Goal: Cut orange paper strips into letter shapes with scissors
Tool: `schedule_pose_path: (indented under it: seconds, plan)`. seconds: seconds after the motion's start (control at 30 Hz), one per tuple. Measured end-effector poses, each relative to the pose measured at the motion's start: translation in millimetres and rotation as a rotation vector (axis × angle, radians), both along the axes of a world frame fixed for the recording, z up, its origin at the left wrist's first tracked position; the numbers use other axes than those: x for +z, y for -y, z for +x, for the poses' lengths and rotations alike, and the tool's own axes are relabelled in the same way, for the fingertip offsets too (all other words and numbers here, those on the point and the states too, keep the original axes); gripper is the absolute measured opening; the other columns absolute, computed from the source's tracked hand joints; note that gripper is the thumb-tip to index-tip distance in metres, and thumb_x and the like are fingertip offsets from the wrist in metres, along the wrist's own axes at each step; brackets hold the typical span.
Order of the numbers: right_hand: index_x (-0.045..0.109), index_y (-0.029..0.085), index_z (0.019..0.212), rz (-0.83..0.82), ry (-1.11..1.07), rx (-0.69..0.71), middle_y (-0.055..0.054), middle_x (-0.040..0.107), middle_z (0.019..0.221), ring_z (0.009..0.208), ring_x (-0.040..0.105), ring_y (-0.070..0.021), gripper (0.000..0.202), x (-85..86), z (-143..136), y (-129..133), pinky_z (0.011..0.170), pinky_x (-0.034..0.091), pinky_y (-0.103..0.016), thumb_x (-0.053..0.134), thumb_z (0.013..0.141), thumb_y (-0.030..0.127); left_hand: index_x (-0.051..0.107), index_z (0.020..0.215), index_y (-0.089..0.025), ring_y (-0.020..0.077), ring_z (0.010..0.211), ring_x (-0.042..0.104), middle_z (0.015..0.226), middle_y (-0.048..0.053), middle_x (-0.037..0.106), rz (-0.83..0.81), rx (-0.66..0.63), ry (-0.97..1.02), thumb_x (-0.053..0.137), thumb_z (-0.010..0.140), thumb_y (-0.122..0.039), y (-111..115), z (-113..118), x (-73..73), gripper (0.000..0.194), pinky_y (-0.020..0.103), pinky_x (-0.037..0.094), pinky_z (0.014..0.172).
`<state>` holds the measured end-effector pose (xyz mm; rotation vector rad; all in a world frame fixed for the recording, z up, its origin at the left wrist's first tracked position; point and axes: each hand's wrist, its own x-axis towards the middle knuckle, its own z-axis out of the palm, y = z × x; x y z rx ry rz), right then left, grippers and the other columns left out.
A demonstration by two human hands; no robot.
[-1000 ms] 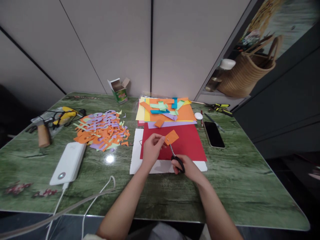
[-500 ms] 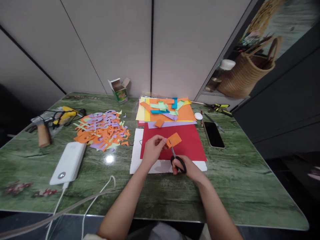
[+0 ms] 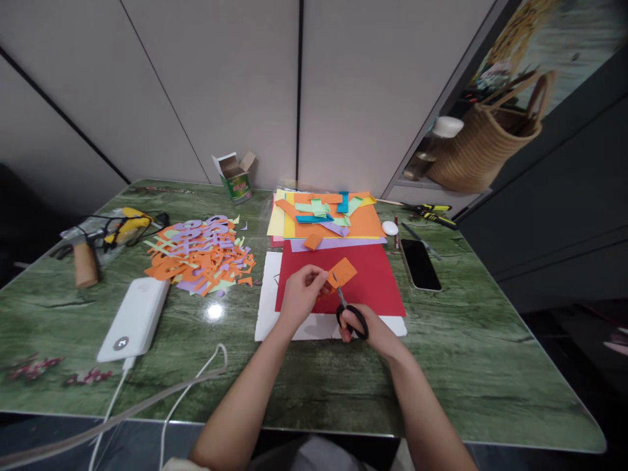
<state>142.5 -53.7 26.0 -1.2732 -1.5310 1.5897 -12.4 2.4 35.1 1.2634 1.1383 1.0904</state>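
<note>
Between thumb and fingers, my left hand (image 3: 303,293) pinches the left edge of an orange paper piece (image 3: 345,271). My right hand (image 3: 366,327) grips black-handled scissors (image 3: 354,320), whose blades reach into the lower left part of that paper. Both hands are above a red sheet (image 3: 377,281), which lies on a larger white sheet (image 3: 267,320). A small folded orange piece (image 3: 313,242) sits at the red sheet's top edge. Behind it, several paper strips in green, blue, purple and orange rest on stacked coloured sheets (image 3: 363,226).
Left of the sheets is a heap of cut paper scraps (image 3: 201,255). A white power bank (image 3: 135,320) with a cable lies nearer me. A phone (image 3: 420,264), a white oval object (image 3: 390,228) and pliers (image 3: 432,212) are on the right. An opened box (image 3: 234,178) stands behind.
The hands stay almost in place. My right hand and the scissors have shifted very slightly right, and the orange paper has moved a little with them.
</note>
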Motion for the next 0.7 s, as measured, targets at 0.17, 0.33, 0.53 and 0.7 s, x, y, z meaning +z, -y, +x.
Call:
schedule_pose_path:
  seconds: [0.17, 0.33, 0.53, 0.7]
  plan:
    - [0.046, 0.015, 0.064, 0.000, 0.001, -0.001, 0.001, 0.050, 0.052, 0.051, 0.048, -0.0114, 0.036, 0.7, 0.2, 0.2, 0.054, 0.036, -0.022, 0.040, 0.081, 0.047, 0.055, 0.070, -0.015, 0.0118, 0.053, 0.057, 0.060, 0.002, 0.060, -0.002, 0.004, 0.001, 0.051, 0.072, -0.036, 0.2, 0.3, -0.4, 0.022, 0.021, 0.045, 0.051]
    - [0.047, 0.015, 0.062, 0.006, 0.031, -0.018, 0.001, 0.051, 0.052, 0.051, 0.048, -0.0110, 0.037, 0.4, 0.2, 0.1, 0.053, 0.035, -0.022, 0.040, 0.081, 0.047, 0.055, 0.072, -0.015, 0.0124, 0.054, 0.058, 0.063, 0.003, 0.061, -0.002, 0.004, 0.005, 0.051, 0.072, -0.037, 0.5, 0.6, -0.4, 0.023, 0.022, 0.045, 0.053]
    - [0.047, 0.015, 0.059, 0.023, 0.036, -0.029, 0.001, 0.051, 0.051, 0.050, 0.048, -0.0106, 0.039, -2.3, 0.0, -0.3, 0.053, 0.035, -0.021, 0.041, 0.081, 0.047, 0.056, 0.072, -0.015, 0.0130, 0.056, 0.059, 0.066, 0.003, 0.064, 0.001, -0.005, 0.023, 0.051, 0.072, -0.037, 0.9, 1.0, -0.1, 0.023, 0.024, 0.046, 0.055]
    - [0.047, 0.015, 0.058, 0.020, 0.026, -0.029, 0.001, 0.050, 0.050, 0.049, 0.047, -0.0103, 0.039, -2.0, -0.4, -0.6, 0.052, 0.034, -0.021, 0.040, 0.081, 0.046, 0.056, 0.073, -0.015, 0.0140, 0.059, 0.060, 0.067, 0.004, 0.064, 0.006, -0.020, 0.036, 0.050, 0.073, -0.036, 1.8, 1.2, -0.1, 0.021, 0.026, 0.047, 0.058]
